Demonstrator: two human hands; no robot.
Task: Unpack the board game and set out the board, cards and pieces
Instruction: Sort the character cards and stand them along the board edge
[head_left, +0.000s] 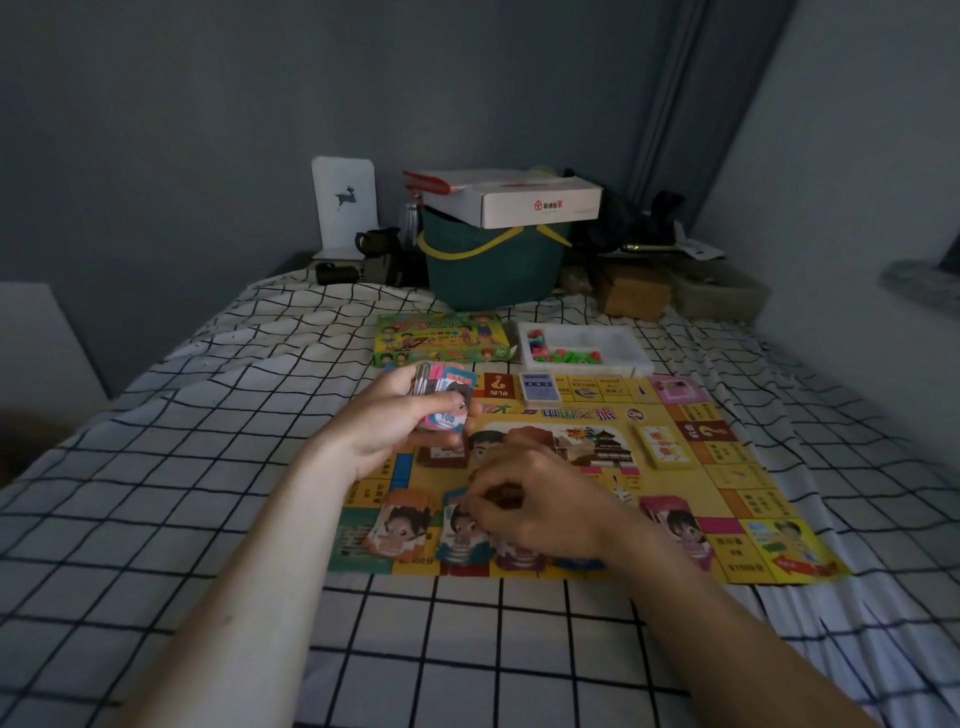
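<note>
The yellow game board (727, 499) lies unfolded on the checked bedsheet. My left hand (400, 421) grips a stack of play-money cards (447, 395) above the board's left part. My right hand (540, 499) is lowered over the board's near edge, its fingertips pinching a card on the blue-edged pile (460, 538). Other piles with cartoon faces lie beside it: an orange one (400, 525) to the left and a pink one (680, 530) to the right. Small decks sit on the board: a blue one (540, 388), a pink one (675, 389) and a yellow one (665, 447).
The green game box (441, 338) and a white tray (623, 338) of coloured plastic pieces lie behind the board. Further back stand a dark green basket (493, 270) with a white carton (540, 202) on it, a mug (374, 241) and brown boxes (634, 291).
</note>
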